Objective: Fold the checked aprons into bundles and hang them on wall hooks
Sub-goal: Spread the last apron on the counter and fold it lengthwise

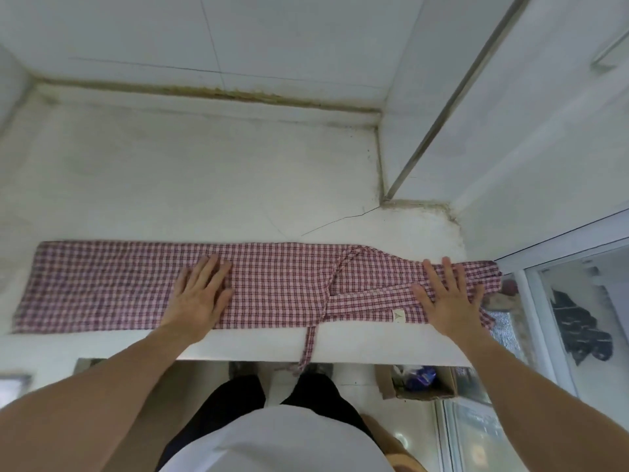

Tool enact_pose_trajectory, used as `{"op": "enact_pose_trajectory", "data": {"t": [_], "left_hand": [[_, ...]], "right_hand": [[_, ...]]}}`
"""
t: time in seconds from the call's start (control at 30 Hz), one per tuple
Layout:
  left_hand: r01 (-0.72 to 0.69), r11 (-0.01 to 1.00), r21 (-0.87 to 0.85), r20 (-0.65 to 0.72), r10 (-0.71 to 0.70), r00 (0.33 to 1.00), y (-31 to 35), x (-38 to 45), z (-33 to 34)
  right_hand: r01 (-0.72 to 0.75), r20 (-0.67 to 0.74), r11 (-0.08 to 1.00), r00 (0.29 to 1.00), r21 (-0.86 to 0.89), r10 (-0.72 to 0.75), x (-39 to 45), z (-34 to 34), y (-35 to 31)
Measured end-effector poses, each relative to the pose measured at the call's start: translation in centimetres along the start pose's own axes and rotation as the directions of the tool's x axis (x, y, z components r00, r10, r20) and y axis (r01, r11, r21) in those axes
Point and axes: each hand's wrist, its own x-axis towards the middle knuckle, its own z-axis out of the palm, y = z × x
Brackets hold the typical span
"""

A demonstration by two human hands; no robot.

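The checked apron (pixel 272 287), a thin woven cloth in red, white and dark lines, lies folded into a long narrow strip across the near part of a white counter (pixel 204 178). A strap (pixel 308 349) of the same cloth crosses the strip and hangs over the near edge, and a small pale label (pixel 398 316) sits near the right end. The counter is painted and rough, cracked toward the right, with stained seams where it meets the white tiled wall (pixel 238 35). A cardboard box (pixel 418 383) sits on the floor below. The left hand (pixel 200 294) lies flat on the strip's middle, fingers straight and together. The right hand (pixel 446 298) presses flat on the right end, fingers straight and spread.
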Motion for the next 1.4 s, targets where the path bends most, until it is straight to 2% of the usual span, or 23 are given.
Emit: {"op": "enact_pose_trajectory", "data": {"t": [0.1, 0.2, 0.27, 0.33, 0.43, 0.53, 0.57, 0.63, 0.7, 0.87, 0.97, 1.1, 1.17, 1.23, 1.3, 1.4], "left_hand": [[0.096, 0.995, -0.037, 0.028, -0.095, 0.995, -3.3, -0.7, -1.5], [0.081, 0.996, -0.039, 0.067, -0.078, 0.995, -3.8, -0.6, -2.8], [0.074, 0.996, -0.052, 0.064, -0.071, 0.995, -3.8, -0.1, -3.7], [0.076, 0.994, -0.084, 0.050, -0.073, 0.996, -3.7, 0.9, -4.8], [0.080, 0.996, -0.035, 0.055, -0.078, 0.995, -4.7, 2.2, -6.6], [0.099, 0.990, 0.102, 0.032, -0.103, 0.994, -7.1, 2.9, -8.1], [0.131, 0.980, 0.150, 0.031, -0.138, 0.990, -8.2, 2.9, -8.5], [0.177, 0.961, 0.211, 0.062, -0.194, 0.979, -10.7, 3.0, -9.2], [0.147, 0.964, 0.221, 0.132, -0.179, 0.975, -12.7, 3.2, -9.4], [0.091, 0.964, 0.251, 0.227, -0.150, 0.962, -16.3, 3.6, -9.7], [0.056, 0.962, 0.268, 0.239, -0.123, 0.963, -17.0, 4.3, -10.1], [-0.048, 0.956, 0.289, 0.223, -0.019, 0.975, -17.8, 4.6, -10.7], [-0.106, 0.956, 0.272, 0.186, 0.056, 0.981, -17.8, 4.5, -10.8], [-0.103, 0.954, 0.282, 0.106, 0.075, 0.991, -18.1, 4.2, -11.0], [-0.093, 0.943, 0.319, 0.000, 0.098, 0.995, -18.6, 3.6, -10.6], [-0.146, 0.941, 0.305, -0.155, 0.200, 0.967, -19.5, 2.2, -9.7]], "right_hand": [[-0.075, 0.020, 0.997, 0.997, 0.003, 0.075, 0.4, -1.3, 0.8], [-0.069, -0.110, 0.997, 0.992, -0.044, 0.063, 0.7, -2.9, -1.9], [0.066, -0.278, 0.996, 0.959, 0.052, -0.049, 0.6, -4.3, -6.0], [0.279, -0.337, 0.952, 0.914, 0.125, -0.224, 0.3, -5.3, -10.8], [0.481, -0.209, 0.855, 0.872, 0.192, -0.443, -0.5, -5.8, -18.6], [0.519, -0.026, 0.816, 0.847, 0.253, -0.531, -0.7, -5.4, -24.5], [0.523, 0.059, 0.828, 0.837, 0.202, -0.543, -0.7, -5.4, -25.8], [0.526, 0.181, 0.850, 0.834, 0.022, -0.521, -0.4, -5.5, -27.3], [0.508, 0.179, 0.857, 0.854, -0.084, -0.489, 0.0, -5.8, -27.3], [0.420, 0.214, 0.907, 0.884, 0.025, -0.415, 1.2, -6.1, -27.6], [0.354, 0.227, 0.935, 0.912, -0.019, -0.340, 1.2, -5.7, -27.7], [0.389, 0.236, 0.917, 0.902, -0.082, -0.362, 1.1, -5.3, -27.6], [0.461, 0.176, 0.880, 0.882, -0.118, -0.438, 0.3, -5.2, -27.3], [0.529, 0.102, 0.823, 0.849, -0.210, -0.519, -0.8, -5.3, -27.2], [0.568, 0.023, 0.765, 0.807, -0.304, -0.590, -2.1, -4.9, -26.8], [0.632, -0.105, 0.666, 0.689, -0.397, -0.717, -3.1, -3.1, -25.5]]}}
